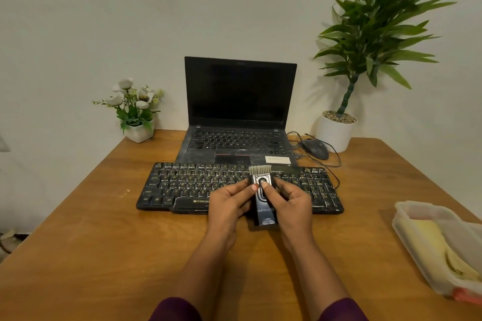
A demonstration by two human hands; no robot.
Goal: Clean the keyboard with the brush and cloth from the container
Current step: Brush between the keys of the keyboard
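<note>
Black brush (264, 197) upright lengthwise, bristles toward laptop (238, 117), both hands holding.

Both hands hold the brush (264, 198) above the black keyboard (193, 185): the left hand (229, 204) grips its side at nine o'clock, the right hand (290, 203) at three, both thumbs pressed on its top and the pale bristles (259, 169) pointing to twelve. From the keyboard, an open dark-screened laptop (240, 101) stands at twelve o'clock, a wired mouse (316, 149) at one and a small white flower pot (138, 133) at eleven. On the wooden table (104, 242) at four o'clock sits the translucent container (400, 227), a yellow cloth (430, 237) inside, with a tall potted plant (378, 34) at two.
</note>
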